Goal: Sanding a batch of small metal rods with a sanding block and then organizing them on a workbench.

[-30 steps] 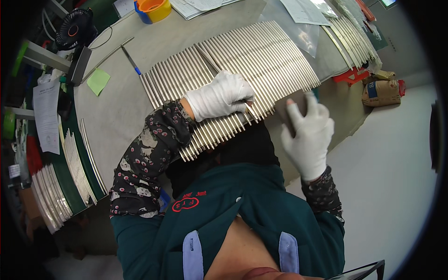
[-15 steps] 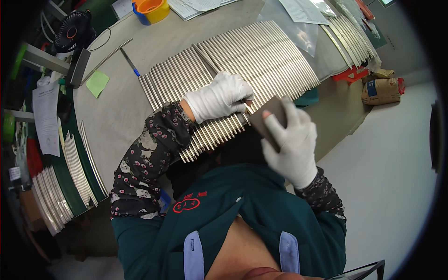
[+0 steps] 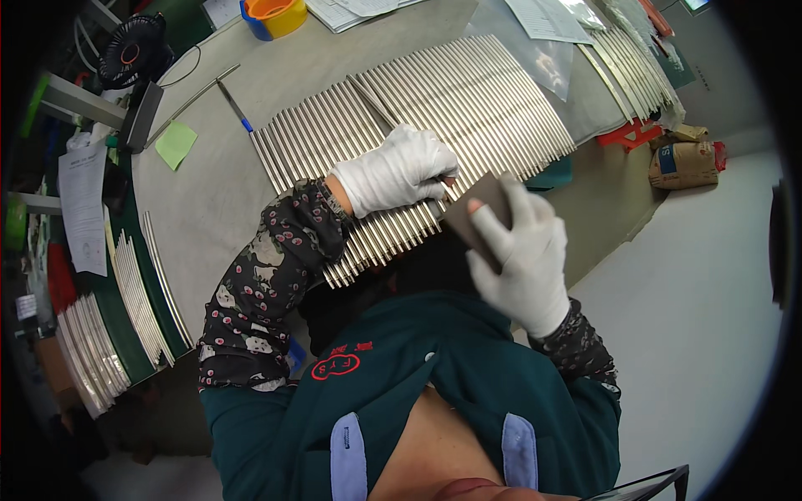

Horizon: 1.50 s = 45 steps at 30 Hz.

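A wide row of thin silvery metal rods [image 3: 434, 108] lies side by side on a grey table [image 3: 209, 179]. My left hand [image 3: 399, 171], in a white glove, lies on the rods near their front ends, fingers curled around one rod. My right hand [image 3: 522, 255], also gloved, holds a small dark brown pad [image 3: 474, 215] against the rod ends at the table's front edge, close to my left fingertips.
An orange and blue tub [image 3: 276, 15] and papers [image 3: 547, 18] sit at the back. A black fan [image 3: 134, 54] and a green note [image 3: 175, 144] are at left. More rod bundles [image 3: 138, 292] lie on a green surface. A brown sack [image 3: 683, 163] sits on the floor.
My right hand picked up the brown pad from the table edge and brought it left to the rod ends beside my left hand. The left hand stayed put.
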Available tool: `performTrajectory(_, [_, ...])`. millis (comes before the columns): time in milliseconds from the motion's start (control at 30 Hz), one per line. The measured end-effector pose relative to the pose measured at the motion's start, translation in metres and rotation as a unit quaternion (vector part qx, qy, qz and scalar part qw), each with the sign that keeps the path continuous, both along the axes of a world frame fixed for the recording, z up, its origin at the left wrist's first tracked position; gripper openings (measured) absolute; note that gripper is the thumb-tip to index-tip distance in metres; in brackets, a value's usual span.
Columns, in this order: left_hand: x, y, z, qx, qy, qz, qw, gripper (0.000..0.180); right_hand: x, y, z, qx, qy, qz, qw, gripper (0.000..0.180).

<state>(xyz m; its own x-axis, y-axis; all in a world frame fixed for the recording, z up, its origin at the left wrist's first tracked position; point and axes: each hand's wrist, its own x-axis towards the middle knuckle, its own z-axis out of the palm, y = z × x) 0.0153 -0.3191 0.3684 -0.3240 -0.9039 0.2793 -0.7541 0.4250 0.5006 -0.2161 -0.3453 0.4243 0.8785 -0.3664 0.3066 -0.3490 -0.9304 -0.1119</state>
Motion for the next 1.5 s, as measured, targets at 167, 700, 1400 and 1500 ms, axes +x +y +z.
performTrajectory(167, [-0.003, -0.006, 0.001, 0.017, 0.029, -0.016, 0.999, 0.021, -0.022, -0.038, -0.001, -0.100, -0.045, -0.128, 0.986, 0.052])
performTrajectory(700, [-0.002, 0.002, -0.003, -0.017, -0.003, -0.017, 1.000, 0.022, -0.019, -0.046, -0.010, -0.117, 0.018, -0.191, 0.974, 0.049])
performTrajectory(1400, [0.008, 0.020, -0.005, -0.101, -0.182, 0.179, 0.962, 0.069, -0.039, -0.041, -0.035, -0.010, -0.085, -0.083, 0.993, 0.059])
performTrajectory(1500, [0.001, 0.017, -0.004, 0.024, -0.277, 0.189, 0.942, 0.073, -0.013, -0.010, -0.026, 0.093, -0.087, 0.050, 0.991, 0.057])
